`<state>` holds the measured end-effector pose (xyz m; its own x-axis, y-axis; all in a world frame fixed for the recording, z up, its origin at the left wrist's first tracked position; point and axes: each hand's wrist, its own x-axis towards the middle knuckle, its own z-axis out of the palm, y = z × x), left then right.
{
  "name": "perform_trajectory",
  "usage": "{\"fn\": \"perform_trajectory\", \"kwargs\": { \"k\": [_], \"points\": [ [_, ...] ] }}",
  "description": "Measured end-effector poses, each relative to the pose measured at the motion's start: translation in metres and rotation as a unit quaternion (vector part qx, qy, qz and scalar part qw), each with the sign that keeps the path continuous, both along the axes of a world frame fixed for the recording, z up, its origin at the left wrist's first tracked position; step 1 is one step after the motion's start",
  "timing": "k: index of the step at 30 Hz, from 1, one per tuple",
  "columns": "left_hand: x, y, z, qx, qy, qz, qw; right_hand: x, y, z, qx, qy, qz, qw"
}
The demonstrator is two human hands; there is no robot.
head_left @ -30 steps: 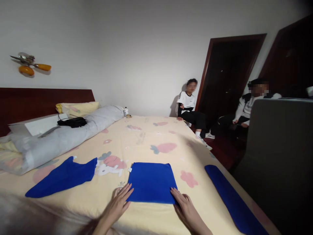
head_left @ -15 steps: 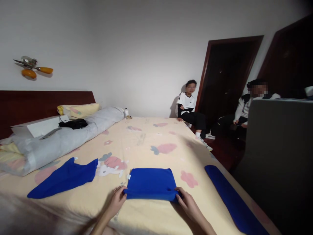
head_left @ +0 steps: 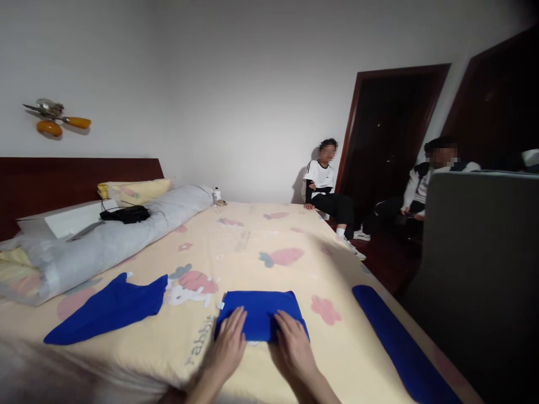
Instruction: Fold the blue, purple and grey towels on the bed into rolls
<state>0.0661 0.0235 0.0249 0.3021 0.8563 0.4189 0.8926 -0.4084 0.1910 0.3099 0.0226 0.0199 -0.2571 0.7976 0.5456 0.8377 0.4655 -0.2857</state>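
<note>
A folded blue cloth (head_left: pixel 261 311) with a small white tag at its left edge lies on the bed in front of me. My left hand (head_left: pixel 231 339) rests on its left part, fingers stretched out and flat. On the right part lies my right hand (head_left: pixel 292 339), also with fingers extended. Neither hand grips the cloth. A crumpled blue cloth (head_left: pixel 113 308) is spread to the left, and a long narrow folded blue cloth (head_left: pixel 400 342) lies along the bed's right side.
A rolled grey quilt (head_left: pixel 126 244) carries a white box (head_left: pixel 67 219) and a black item (head_left: pixel 125 214). A small bottle (head_left: pixel 217 196) stands at the far edge. One person (head_left: pixel 322 179) sits on the bed's far corner, another (head_left: pixel 419 188) beyond a dark grey panel (head_left: pixel 480 269).
Both hands have let go of the cloth's near corners and moved inward onto its top. The cloth's near edge has flattened. The other blue cloths lie as before.
</note>
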Motion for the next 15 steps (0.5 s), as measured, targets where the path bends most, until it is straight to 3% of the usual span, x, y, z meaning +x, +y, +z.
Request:
{"fn": "perform_trajectory", "kwargs": {
  "k": [2,5,12,15],
  "points": [
    [0.02,-0.003,-0.002,-0.024,0.023,-0.079,0.996,-0.019,-0.005,0.0,-0.039,-0.033,0.072,0.996],
    [0.026,-0.002,-0.002,-0.079,0.053,-0.116,0.989,-0.021,-0.004,-0.002,-0.092,-0.066,0.111,0.987],
    [-0.049,0.006,-0.002,-0.095,0.06,-0.081,0.99,0.055,0.001,-0.01,-0.128,-0.061,0.02,0.99],
    [-0.073,0.009,-0.007,-0.076,0.049,-0.078,0.993,0.073,0.002,-0.013,-0.109,-0.048,0.035,0.992]
  ]
}}
